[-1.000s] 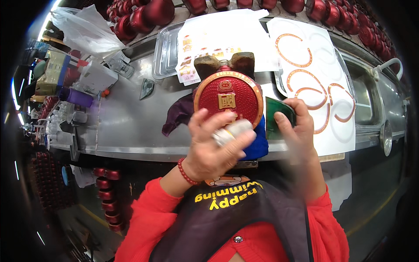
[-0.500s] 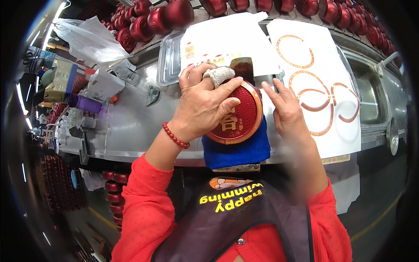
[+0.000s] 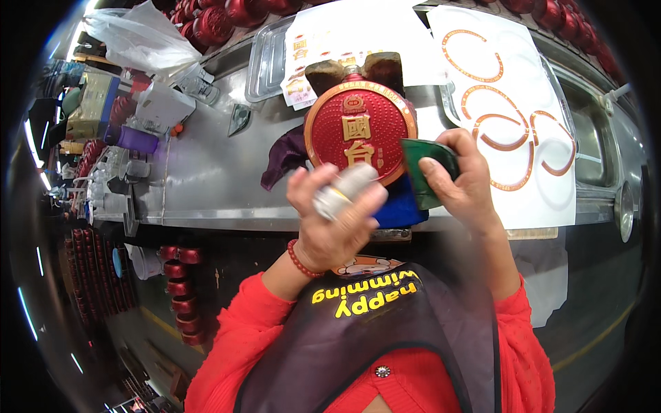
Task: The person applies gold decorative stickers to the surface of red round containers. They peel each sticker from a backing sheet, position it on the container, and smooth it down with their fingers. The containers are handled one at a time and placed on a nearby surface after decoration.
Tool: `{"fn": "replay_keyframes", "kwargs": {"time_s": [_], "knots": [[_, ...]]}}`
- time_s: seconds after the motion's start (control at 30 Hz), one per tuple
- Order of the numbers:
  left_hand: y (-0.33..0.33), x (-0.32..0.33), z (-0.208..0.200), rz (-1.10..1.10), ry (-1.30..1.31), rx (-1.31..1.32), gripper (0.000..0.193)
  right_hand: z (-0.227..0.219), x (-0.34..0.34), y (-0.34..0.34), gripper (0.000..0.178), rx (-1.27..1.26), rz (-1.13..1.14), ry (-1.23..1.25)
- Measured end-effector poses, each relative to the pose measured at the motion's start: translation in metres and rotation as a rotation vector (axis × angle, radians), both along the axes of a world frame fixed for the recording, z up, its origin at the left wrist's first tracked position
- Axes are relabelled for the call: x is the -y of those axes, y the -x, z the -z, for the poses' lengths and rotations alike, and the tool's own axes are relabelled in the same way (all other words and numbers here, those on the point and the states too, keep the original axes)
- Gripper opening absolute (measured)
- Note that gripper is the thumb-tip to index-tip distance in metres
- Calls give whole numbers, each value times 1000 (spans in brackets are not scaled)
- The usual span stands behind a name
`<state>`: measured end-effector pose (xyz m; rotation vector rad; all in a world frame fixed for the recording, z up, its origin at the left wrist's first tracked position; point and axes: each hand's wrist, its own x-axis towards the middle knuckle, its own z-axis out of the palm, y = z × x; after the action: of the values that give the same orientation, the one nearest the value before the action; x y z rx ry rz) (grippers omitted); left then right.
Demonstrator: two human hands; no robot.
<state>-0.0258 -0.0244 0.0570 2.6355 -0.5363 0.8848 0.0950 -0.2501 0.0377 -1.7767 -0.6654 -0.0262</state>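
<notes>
A round red bottle (image 3: 330, 141) with raised gold lettering lies face up, an orange-gold ring strip (image 3: 311, 113) running round its rim. Under it are a blue cloth (image 3: 403, 215) and dark wooden blocks (image 3: 383, 71). My left hand (image 3: 330, 224), blurred, hovers over the bottle's near edge with fingers apart and nothing visible in them; a white knitted cover (image 3: 344, 193) wraps one finger. At the bottle's right side, my right hand (image 3: 460, 182) pinches a flat dark green scraper (image 3: 425, 172) between thumb and fingers, its straight edge beside the rim.
Several orange ring strips (image 3: 506, 132) lie on a white sheet (image 3: 551, 206) at right. A purple cloth (image 3: 281, 158) rests left of the bottle. Farther back are a printed sticker sheet (image 3: 303, 58) and a clear tray (image 3: 265, 69). Another green piece (image 3: 239, 118) lies on the metal bench.
My left hand has come off the bottle's face and moved toward me. The green scraper now shows in my right hand. The bottle's face and purple cloth are more exposed.
</notes>
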Motion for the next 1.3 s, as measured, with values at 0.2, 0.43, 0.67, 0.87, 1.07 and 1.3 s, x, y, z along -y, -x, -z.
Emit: {"fn": "replay_keyframes", "kwargs": {"time_s": [0.2, 0.43, 0.67, 0.87, 1.07, 1.3], "knots": [[-12, -13, 41, -118, 682, -210, 90, 3, -18, 2, 27, 612, 321, 40], [-16, -15, 48, -45, 827, -239, 91, -7, -24, 31, 21, 459, -166, -43], [-16, -17, 52, -12, 873, -260, 90, -8, -17, 7, 12, 196, -40, -91], [-16, -24, 60, 85, 959, -280, 83, -11, -27, 21, 36, 764, 66, 22], [-15, -21, 58, 134, 1105, -282, 81, -19, -18, 21, 28, 456, -126, 206], [-21, -17, 56, -30, 778, -171, 102, -4, -17, 11, 21, 155, 72, 50]]}}
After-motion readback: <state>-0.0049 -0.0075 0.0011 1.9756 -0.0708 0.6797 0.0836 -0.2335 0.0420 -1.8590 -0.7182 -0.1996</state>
